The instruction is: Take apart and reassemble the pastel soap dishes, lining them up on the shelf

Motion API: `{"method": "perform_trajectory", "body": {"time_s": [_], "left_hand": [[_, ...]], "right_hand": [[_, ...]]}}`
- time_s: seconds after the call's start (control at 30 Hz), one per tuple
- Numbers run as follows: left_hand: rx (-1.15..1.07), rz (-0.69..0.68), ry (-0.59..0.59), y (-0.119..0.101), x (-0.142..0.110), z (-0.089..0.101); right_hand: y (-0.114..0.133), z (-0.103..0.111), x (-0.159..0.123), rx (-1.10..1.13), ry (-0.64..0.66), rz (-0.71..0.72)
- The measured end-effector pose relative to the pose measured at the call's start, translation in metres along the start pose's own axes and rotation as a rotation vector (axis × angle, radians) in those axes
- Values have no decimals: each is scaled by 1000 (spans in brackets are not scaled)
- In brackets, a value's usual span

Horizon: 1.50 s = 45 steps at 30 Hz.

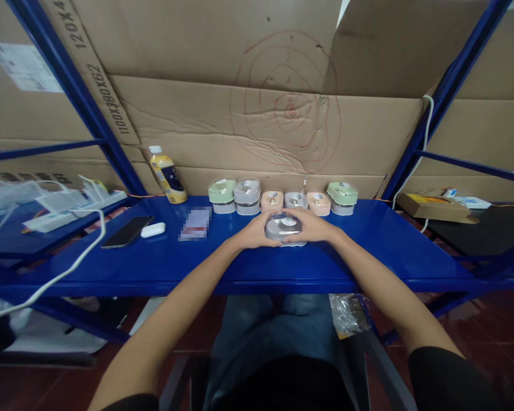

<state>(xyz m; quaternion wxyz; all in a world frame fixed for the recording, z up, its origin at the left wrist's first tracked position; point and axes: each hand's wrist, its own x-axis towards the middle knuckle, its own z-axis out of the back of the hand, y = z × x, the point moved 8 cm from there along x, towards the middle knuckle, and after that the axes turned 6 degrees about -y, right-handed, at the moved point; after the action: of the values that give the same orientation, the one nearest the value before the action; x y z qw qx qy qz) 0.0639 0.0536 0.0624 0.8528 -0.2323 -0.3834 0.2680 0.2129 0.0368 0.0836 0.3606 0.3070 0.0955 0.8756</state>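
Observation:
Both my hands are wrapped around a grey box with a clear domed lid (283,226), just above or on the blue table. My left hand (257,232) grips its left side, and my right hand (312,226) grips its right side. A white edge of something flat shows beneath the box. Behind my hands stand similar small boxes in a row: a green box (223,191) and a grey box (247,197) at the left, a peach box (272,201), a smaller grey box (296,200) and another peach box (318,203) in the middle, and a green box (342,197) at the right.
On the blue table (154,268) lie a phone (127,232), a white earphone case (153,230) and a blurred-out packet (196,223). A yellow drink bottle (168,176) stands behind them. Cardboard (188,120) backs the table; a white cable (85,257) crosses its left side.

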Motion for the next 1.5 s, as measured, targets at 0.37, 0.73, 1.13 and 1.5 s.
{"method": "perform_trajectory", "body": {"time_s": [0.37,0.73,1.13,1.5], "left_hand": [[195,14,69,9,-5,-3],[159,32,-54,21,0,18],[343,105,-618,29,-6,91],[330,-26,-3,0,-6,20]], "right_hand": [[-75,65,-16,160,-328,-352],[-77,68,-17,181,-388,-368],[-79,65,-19,343,-395,-418],[-80,62,-18,371,-401,-410]]}}
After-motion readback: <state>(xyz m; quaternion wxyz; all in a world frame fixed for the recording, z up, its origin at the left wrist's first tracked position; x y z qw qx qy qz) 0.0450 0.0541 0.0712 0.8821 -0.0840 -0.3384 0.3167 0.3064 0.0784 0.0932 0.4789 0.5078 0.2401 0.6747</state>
